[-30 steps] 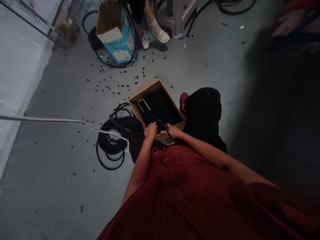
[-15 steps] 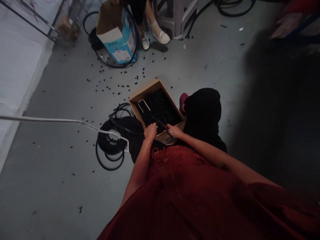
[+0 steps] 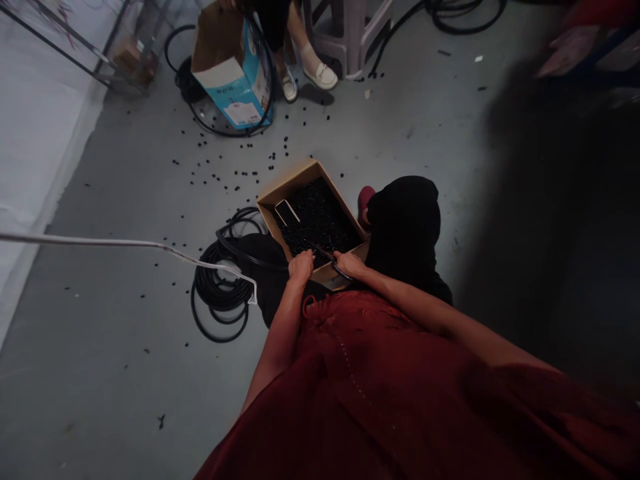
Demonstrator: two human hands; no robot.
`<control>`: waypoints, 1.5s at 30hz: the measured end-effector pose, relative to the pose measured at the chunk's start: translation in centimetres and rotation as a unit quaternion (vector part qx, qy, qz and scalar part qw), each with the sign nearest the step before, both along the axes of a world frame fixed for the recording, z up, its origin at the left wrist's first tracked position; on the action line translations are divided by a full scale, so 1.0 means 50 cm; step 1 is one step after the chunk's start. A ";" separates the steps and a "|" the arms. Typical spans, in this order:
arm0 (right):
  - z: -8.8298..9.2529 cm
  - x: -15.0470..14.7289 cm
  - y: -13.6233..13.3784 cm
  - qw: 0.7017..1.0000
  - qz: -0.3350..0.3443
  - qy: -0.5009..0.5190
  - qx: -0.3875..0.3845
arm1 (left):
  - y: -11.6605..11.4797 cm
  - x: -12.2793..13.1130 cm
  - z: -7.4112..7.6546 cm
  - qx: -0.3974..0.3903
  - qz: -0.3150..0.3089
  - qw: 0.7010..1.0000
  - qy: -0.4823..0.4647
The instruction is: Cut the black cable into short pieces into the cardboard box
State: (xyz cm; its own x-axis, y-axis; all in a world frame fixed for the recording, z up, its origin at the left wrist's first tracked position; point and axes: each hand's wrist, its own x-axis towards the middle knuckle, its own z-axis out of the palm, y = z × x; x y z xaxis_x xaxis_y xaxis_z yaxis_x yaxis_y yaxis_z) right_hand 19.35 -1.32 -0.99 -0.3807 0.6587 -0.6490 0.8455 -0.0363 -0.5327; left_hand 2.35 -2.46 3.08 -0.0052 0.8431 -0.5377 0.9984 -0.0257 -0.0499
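Head view is showing the left hand [image 3: 301, 267] and right hand [image 3: 349, 265] working apart, just beside each other, at the rim of a cardboard box [image 3: 273, 197]. The right hand is gripping a thin black cable [image 3: 325, 255] above loose black pieces [image 3: 320, 217], near a cable coil [image 3: 220, 287].

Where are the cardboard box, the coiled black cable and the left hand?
Cardboard box [image 3: 287, 180]: head view, on its rim.
Coiled black cable [image 3: 215, 290]: head view, on the loops.
Left hand [image 3: 301, 267]: head view, on its back.
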 end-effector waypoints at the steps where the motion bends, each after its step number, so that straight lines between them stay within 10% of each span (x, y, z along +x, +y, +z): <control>1: 0.000 -0.001 -0.001 1.000 0.005 -0.007 0.005 | 0.000 0.000 0.001 -0.001 -0.002 1.000 0.001; 17: -0.024 0.002 0.015 0.995 -0.095 0.040 0.011 | 0.001 -0.002 -0.016 0.066 0.061 0.996 -0.012; 45: -0.015 -0.001 0.001 0.996 -0.027 0.085 0.000 | 0.009 0.001 0.001 0.066 0.078 0.993 -0.063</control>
State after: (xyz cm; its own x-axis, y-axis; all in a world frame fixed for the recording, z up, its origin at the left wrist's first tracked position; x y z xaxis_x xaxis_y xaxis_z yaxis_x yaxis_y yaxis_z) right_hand 19.28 -1.26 -1.76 -0.4502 0.6808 -0.5778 0.7394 -0.0785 -0.6687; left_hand 2.40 -2.02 3.12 -0.0806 0.9005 -0.4273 0.9884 0.1277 0.0827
